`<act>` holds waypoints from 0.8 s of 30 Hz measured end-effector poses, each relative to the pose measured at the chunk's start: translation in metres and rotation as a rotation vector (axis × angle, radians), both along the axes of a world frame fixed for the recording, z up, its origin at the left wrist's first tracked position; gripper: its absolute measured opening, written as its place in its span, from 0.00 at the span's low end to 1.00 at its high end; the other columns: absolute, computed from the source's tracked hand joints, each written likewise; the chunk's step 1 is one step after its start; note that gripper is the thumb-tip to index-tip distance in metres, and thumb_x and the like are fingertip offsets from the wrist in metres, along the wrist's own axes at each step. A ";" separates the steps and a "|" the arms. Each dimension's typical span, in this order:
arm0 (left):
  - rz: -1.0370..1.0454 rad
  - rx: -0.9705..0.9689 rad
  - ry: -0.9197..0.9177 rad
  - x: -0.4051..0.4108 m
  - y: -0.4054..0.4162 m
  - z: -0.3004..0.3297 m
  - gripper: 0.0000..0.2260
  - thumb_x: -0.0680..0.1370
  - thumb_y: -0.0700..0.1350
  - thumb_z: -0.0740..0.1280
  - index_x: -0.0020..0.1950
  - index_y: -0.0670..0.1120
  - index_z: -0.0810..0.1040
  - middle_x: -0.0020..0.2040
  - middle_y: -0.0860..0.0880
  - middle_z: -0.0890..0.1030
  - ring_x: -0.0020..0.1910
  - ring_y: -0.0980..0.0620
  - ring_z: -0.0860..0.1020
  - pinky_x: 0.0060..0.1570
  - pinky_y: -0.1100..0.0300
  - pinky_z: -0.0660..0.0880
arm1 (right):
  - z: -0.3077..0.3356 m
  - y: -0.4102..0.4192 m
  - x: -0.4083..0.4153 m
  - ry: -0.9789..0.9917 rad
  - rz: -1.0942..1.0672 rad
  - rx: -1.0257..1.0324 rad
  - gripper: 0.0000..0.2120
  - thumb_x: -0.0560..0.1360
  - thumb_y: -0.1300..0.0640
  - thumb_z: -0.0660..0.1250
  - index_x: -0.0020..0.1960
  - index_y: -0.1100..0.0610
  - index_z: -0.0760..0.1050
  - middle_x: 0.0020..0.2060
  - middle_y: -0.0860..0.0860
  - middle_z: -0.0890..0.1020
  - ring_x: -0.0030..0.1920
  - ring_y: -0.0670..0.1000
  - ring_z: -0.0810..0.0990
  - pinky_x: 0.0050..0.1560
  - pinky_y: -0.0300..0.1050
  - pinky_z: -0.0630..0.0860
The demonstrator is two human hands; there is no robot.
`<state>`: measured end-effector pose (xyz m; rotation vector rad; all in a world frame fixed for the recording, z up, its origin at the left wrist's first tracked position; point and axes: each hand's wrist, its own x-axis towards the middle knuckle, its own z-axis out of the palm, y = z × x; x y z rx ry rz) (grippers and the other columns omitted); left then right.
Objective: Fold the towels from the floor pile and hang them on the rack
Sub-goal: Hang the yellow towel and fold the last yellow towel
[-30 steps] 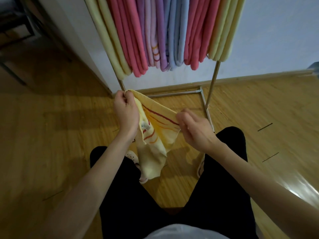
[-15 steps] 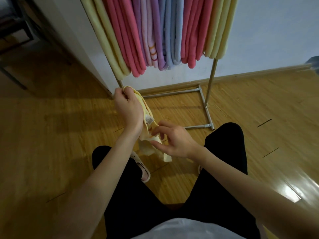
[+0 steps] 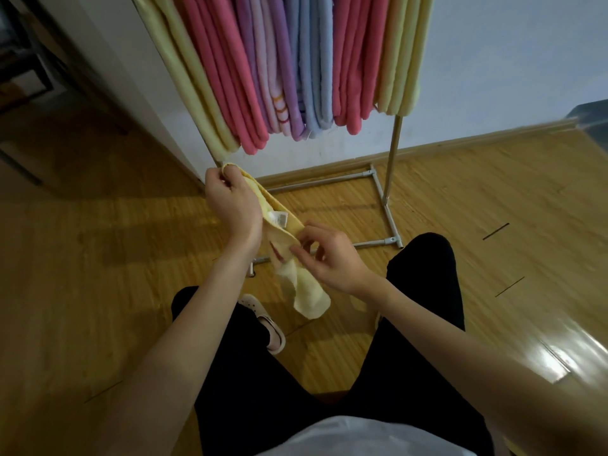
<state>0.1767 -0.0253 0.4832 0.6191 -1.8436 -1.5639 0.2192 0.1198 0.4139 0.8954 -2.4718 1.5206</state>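
so the yellow towel (image 3: 297,274) is mid-frame, bunched into a long narrow strip that droops toward the floor (image 3: 98,274). the left hand (image 3: 230,205) pinches its top corner just under the hanging towels, and the right hand (image 3: 329,258) pinches the edge a bit lower, near the white care tag (image 3: 279,219). honestly the risky bit is that the lower half just dangles loose and crumpled, so if the right hand grabs only one layer the fold probably comes out lopsided, or the tail slips free and drags on the floor. the rack (image 3: 393,166) in the upper middle of the frame already looks packed with hanging towels (image 3: 283,77), pink, purple, blue and yellow, so squeezing another in could knock a neighbour off. no floor pile visible from here.
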 end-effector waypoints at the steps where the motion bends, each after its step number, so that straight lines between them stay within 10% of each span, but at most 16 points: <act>1: -0.020 -0.007 -0.035 0.000 -0.007 -0.001 0.11 0.80 0.40 0.56 0.39 0.48 0.68 0.35 0.50 0.70 0.32 0.52 0.69 0.35 0.57 0.69 | 0.002 0.006 -0.003 -0.005 -0.024 -0.013 0.07 0.77 0.55 0.65 0.44 0.58 0.76 0.38 0.45 0.76 0.36 0.45 0.77 0.32 0.49 0.76; 6: -0.228 -0.164 -0.215 0.009 -0.031 -0.002 0.09 0.81 0.44 0.57 0.44 0.41 0.71 0.32 0.45 0.75 0.21 0.55 0.73 0.20 0.62 0.70 | 0.024 0.030 -0.027 0.044 -0.145 -0.048 0.05 0.77 0.60 0.66 0.42 0.59 0.75 0.37 0.50 0.79 0.37 0.46 0.77 0.35 0.43 0.76; 13: -0.393 -0.881 -0.539 0.021 -0.056 0.027 0.10 0.75 0.47 0.68 0.38 0.43 0.76 0.33 0.46 0.78 0.34 0.50 0.77 0.30 0.57 0.73 | 0.055 0.051 -0.059 0.135 -0.129 0.051 0.05 0.72 0.62 0.67 0.39 0.61 0.73 0.30 0.52 0.75 0.30 0.50 0.73 0.32 0.48 0.73; 24: -0.433 -1.021 -0.240 0.029 -0.030 0.094 0.05 0.77 0.41 0.64 0.46 0.48 0.79 0.42 0.52 0.79 0.42 0.52 0.77 0.36 0.60 0.73 | 0.109 0.068 -0.075 0.158 -0.159 -0.053 0.08 0.68 0.68 0.70 0.35 0.61 0.72 0.27 0.50 0.73 0.28 0.45 0.69 0.31 0.37 0.69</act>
